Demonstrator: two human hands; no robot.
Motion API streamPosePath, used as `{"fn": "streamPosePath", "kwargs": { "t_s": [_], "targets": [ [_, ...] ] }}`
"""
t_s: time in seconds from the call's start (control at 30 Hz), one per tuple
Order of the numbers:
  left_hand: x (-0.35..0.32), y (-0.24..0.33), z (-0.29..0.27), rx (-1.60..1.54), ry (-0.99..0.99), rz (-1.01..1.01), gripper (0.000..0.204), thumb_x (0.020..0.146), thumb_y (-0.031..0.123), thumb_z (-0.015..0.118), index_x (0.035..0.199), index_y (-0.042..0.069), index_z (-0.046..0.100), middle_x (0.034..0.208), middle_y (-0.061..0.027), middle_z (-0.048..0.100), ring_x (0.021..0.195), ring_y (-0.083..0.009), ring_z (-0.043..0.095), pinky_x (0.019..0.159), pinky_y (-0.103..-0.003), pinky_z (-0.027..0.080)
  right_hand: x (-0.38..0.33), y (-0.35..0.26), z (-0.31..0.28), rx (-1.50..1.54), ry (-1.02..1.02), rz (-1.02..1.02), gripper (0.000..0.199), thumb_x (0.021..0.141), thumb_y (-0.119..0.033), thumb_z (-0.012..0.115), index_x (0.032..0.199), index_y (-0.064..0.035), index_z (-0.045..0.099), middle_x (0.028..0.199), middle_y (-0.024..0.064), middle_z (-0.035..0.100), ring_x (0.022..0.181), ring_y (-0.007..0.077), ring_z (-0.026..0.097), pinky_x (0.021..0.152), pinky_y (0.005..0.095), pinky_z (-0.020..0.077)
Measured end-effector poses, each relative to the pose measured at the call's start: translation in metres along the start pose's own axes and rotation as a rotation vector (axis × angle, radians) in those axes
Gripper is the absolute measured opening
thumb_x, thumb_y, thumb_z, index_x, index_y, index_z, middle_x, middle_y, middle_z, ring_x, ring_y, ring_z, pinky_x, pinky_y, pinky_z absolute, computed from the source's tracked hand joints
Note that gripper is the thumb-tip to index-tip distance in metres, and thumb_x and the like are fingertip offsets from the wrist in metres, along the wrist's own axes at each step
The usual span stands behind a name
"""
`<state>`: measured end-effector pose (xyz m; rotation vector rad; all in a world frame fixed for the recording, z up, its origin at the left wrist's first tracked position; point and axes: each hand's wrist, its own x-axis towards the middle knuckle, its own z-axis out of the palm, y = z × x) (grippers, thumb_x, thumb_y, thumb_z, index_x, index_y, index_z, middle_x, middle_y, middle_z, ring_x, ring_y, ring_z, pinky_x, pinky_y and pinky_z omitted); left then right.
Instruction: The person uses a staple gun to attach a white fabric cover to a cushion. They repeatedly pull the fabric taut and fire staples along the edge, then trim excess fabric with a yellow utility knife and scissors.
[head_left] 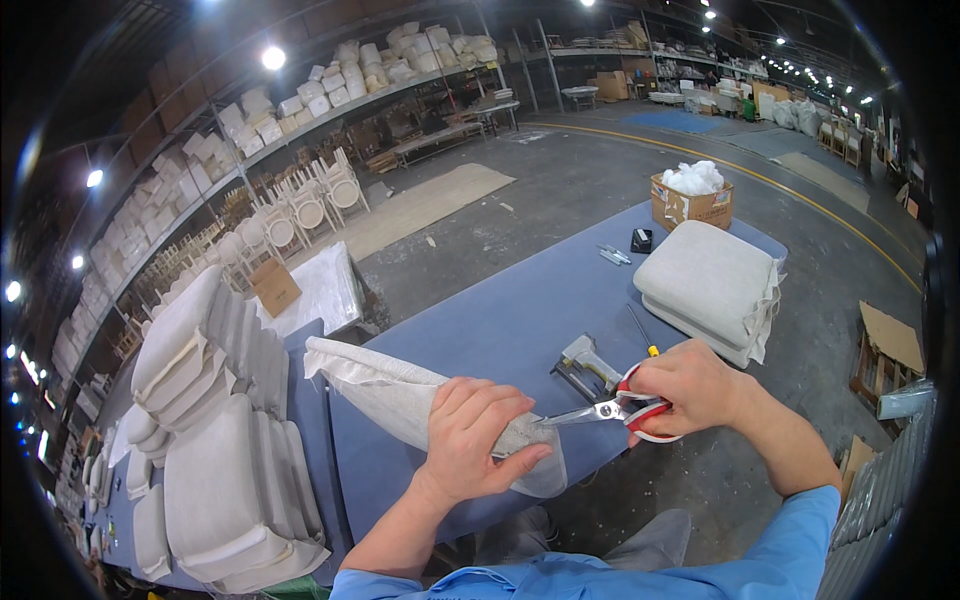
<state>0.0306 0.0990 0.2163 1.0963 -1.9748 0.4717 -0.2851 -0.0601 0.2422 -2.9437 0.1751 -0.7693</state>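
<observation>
A light grey fabric-covered seat cushion (385, 385) is tipped up on its edge over the blue table, its loose fabric border showing. My left hand (478, 435) grips the cushion near its right end, fingers over the top and thumb toward me. In my right hand (690, 385) are scissors (600, 411) with red and white handles. Their blades point left, with the tips at the cushion's fabric, close to my left thumb. Whether the blades are fully closed is hard to see. Just beyond the scissors lies a staple gun (588, 360), beside a screwdriver (640, 328) with a yellow handle.
The blue table (480, 310) stretches away to the far right. Stacked cushions (705, 280) sit on its right side; taller cushion piles (230, 480) stand at left. A cardboard box (690, 205) of white stuffing, a small black case (641, 240) and metal strips (613, 255) lie farther back.
</observation>
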Motion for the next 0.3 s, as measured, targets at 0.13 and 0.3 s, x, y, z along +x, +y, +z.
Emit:
{"fn": "streamPosePath", "kwargs": {
  "t_s": [0.13,0.3],
  "targets": [
    [0.000,0.001,0.000,0.003,-0.002,-0.003,0.051,0.084,0.048,0.093,0.110,0.007,0.079,0.110,-0.0082,0.080,0.101,-0.0313,0.072,0.096,-0.045,0.049,0.002,-0.004,-0.003,-0.021,-0.021,0.010,0.040,0.080,-0.040,0.095,0.105,-0.0160,0.075,0.089,0.0032,0.077,0.074,0.0296,0.076,0.063,0.0394,0.0550],
    [0.001,0.001,-0.002,0.004,-0.003,0.002,0.051,0.083,0.048,0.093,0.110,0.007,0.079,0.110,-0.0084,0.080,0.101,-0.0314,0.072,0.097,-0.045,0.049,-0.006,0.009,0.011,0.160,-0.008,0.163,0.037,0.085,-0.042,0.093,0.104,-0.0170,0.074,0.088,0.0036,0.079,0.073,0.0305,0.077,0.064,0.0397,0.0559]
  ]
}}
